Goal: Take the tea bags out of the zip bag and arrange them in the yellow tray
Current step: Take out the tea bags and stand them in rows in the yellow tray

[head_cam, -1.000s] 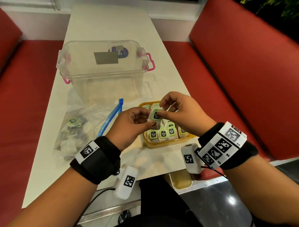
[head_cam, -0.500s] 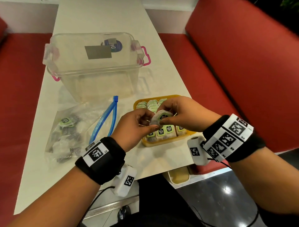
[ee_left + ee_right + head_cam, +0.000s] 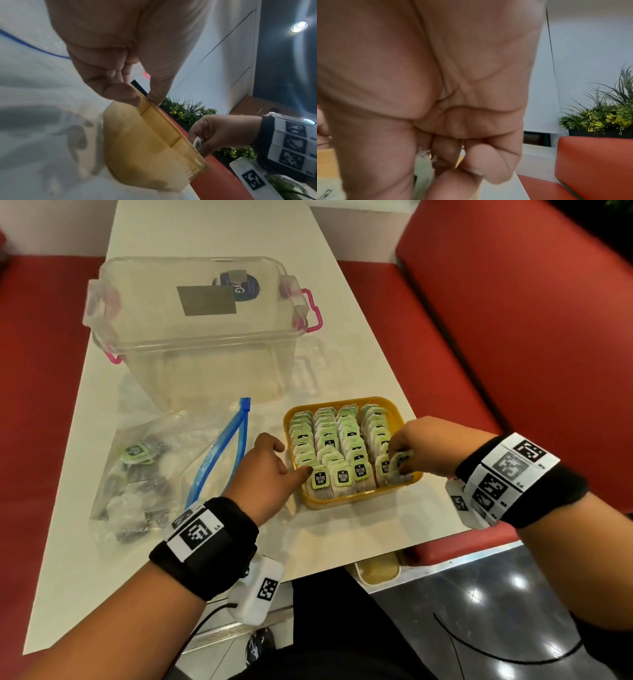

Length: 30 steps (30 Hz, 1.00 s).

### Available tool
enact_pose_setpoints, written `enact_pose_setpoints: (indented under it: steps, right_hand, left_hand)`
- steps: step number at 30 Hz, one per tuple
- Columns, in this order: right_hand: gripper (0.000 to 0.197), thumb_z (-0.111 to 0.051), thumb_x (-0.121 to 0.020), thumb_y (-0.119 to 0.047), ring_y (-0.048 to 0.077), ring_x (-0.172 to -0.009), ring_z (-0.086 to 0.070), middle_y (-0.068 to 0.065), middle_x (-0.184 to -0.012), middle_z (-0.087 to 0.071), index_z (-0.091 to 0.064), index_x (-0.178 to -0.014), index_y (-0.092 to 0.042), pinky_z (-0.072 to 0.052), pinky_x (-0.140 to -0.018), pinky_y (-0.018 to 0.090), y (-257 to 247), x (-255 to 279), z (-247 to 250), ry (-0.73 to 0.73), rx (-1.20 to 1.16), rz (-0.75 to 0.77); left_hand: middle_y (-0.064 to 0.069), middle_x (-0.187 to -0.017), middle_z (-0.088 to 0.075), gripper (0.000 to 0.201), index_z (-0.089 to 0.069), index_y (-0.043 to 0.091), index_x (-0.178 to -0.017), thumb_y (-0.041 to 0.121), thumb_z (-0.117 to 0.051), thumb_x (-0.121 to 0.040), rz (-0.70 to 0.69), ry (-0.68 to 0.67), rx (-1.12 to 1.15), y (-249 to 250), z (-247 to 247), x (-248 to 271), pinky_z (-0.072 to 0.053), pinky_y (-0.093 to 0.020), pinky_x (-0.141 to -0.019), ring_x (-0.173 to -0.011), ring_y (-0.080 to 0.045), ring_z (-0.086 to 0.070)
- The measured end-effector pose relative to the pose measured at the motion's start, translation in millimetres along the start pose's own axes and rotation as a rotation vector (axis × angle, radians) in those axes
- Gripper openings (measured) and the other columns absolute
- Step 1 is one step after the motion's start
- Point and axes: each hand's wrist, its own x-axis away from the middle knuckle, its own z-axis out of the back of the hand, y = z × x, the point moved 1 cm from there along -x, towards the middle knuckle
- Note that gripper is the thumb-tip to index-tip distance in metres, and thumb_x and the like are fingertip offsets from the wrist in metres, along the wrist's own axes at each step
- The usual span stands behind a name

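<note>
The yellow tray (image 3: 342,504) sits near the table's front edge, filled with several rows of green-tagged tea bags (image 3: 337,446). My right hand (image 3: 397,461) pinches one tea bag (image 3: 400,466) and holds it low over the tray's front right corner. That bag also shows in the left wrist view as the tea bag (image 3: 197,143). My left hand (image 3: 295,471) pinches the tray's left rim between thumb and finger, as the left hand (image 3: 144,99) on the tray (image 3: 154,142) shows. The clear zip bag (image 3: 171,440), blue zip open, lies to the left with more tea bags (image 3: 137,451) inside.
A clear plastic box (image 3: 198,337) with pink latches stands behind the tray and zip bag. The white table (image 3: 85,559) is narrow, with red bench seats (image 3: 513,354) on both sides. The tray lies close to the table's right edge.
Both hands held one tea bag above the tray. The left hand has let go and dropped to the tray's left rim. The right hand has lowered the bag to the front right corner.
</note>
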Motion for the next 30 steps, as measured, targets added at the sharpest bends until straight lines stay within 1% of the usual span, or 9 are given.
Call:
enact_pose_setpoints:
  steps: [1, 3, 9, 13, 17, 20, 22, 27, 30]
  right_hand:
    - [0.023, -0.064, -0.084, -0.019, 0.021, -0.084, -0.059, -0.001, -0.093, -0.066, -0.068, -0.107, -0.022, -0.047, -0.067, 0.029, -0.8, -1.2, -2.6, -0.011, 0.002, -0.004]
    - [0.026, -0.063, -0.086, -0.019, 0.021, -0.085, -0.055, -0.002, -0.094, -0.063, -0.066, -0.112, -0.023, -0.039, -0.067, 0.027, -4.9, -4.1, -8.2, -0.034, 0.017, 0.004]
    - [0.031, -0.056, -0.087, -0.011, 0.026, -0.095, -0.06, 0.004, -0.106, -0.067, -0.067, -0.112, -0.026, -0.05, -0.076, 0.031, -12.7, -10.7, -22.1, -0.045, 0.052, 0.026]
    - [0.034, -0.062, -0.086, -0.017, 0.026, -0.099, -0.062, 0.001, -0.11, -0.066, -0.064, -0.116, -0.033, -0.05, -0.077, 0.031, -14.2, -9.9, -21.8, -0.05, 0.098, 0.007]
    - [0.033, -0.059, -0.086, -0.014, 0.027, -0.094, -0.063, 0.002, -0.103, -0.067, -0.066, -0.113, -0.031, -0.048, -0.073, 0.03, -16.6, -11.0, -24.3, -0.036, 0.168, -0.01]
    - [0.029, -0.057, -0.084, -0.013, 0.027, -0.087, -0.062, 0.003, -0.093, -0.066, -0.068, -0.107, -0.028, -0.041, -0.065, 0.028, -19.1, -11.3, -22.0, 0.008, 0.206, -0.025]
    - [0.028, -0.058, -0.081, -0.014, 0.028, -0.084, -0.062, 0.004, -0.091, -0.065, -0.069, -0.104, -0.026, -0.041, -0.063, 0.028, -19.8, -11.8, -20.2, 0.019, 0.214, -0.029]
    - [0.03, -0.064, -0.082, -0.014, 0.028, -0.091, -0.064, 0.004, -0.102, -0.068, -0.069, -0.109, -0.027, -0.054, -0.074, 0.033, -15.5, -14.8, -17.7, -0.051, 0.197, 0.004]
    - [0.034, -0.063, -0.084, -0.013, 0.028, -0.097, -0.063, 0.004, -0.107, -0.067, -0.067, -0.115, -0.026, -0.052, -0.076, 0.031, -15.9, -19.1, -18.6, -0.05, 0.201, 0.001]
  left_hand:
    - [-0.004, -0.071, -0.061, 0.045, -0.043, 0.014, -0.109, 0.033, -0.074, -0.082, 0.015, -0.019, 0.027, -0.1, -1.5, 0.4, -0.055, -0.044, -0.064, -0.064, -0.023, -0.064]
    - [-0.004, -0.066, -0.061, 0.041, -0.041, 0.014, -0.108, 0.027, -0.072, -0.084, 0.026, -0.041, 0.07, 1.2, -2.9, 1.6, -0.057, -0.049, -0.066, -0.062, -0.027, -0.067]
    - [-0.008, -0.071, -0.062, 0.035, -0.041, 0.012, -0.11, 0.023, -0.067, -0.089, 0.02, -0.076, 0.086, 5.3, -2.1, 3.6, -0.058, -0.045, -0.065, -0.06, -0.026, -0.068]
    - [-0.01, -0.074, -0.063, 0.033, -0.04, 0.012, -0.112, 0.023, -0.064, -0.091, 0.034, -0.101, 0.07, 6.2, -1.8, 4.2, -0.058, -0.036, -0.059, -0.061, -0.023, -0.068]
    - [-0.015, -0.078, -0.065, 0.031, -0.041, 0.013, -0.111, 0.023, -0.063, -0.092, 0.05, -0.111, 0.08, 6.1, -1.1, 4.5, -0.057, -0.032, -0.055, -0.061, -0.025, -0.069]
    - [-0.019, -0.082, -0.066, 0.029, -0.041, 0.013, -0.111, 0.021, -0.062, -0.092, 0.045, -0.119, 0.072, 5.7, -1.2, 4.4, -0.057, -0.033, -0.057, -0.063, -0.025, -0.069]
    - [-0.019, -0.082, -0.067, 0.03, -0.041, 0.013, -0.111, 0.022, -0.062, -0.092, 0.048, -0.117, 0.075, 5.1, -1.5, 4.1, -0.058, -0.034, -0.058, -0.062, -0.024, -0.069]
    - [-0.017, -0.08, -0.067, 0.037, -0.039, 0.012, -0.119, 0.023, -0.062, -0.092, 0.045, -0.103, 0.071, 4.2, -2.0, 3.7, -0.058, -0.034, -0.06, -0.062, -0.022, -0.069]
    - [-0.017, -0.08, -0.067, 0.039, -0.038, 0.012, -0.12, 0.024, -0.062, -0.092, 0.044, -0.098, 0.072, 4.4, -2.3, 4.6, -0.059, -0.039, -0.063, -0.062, -0.024, -0.069]
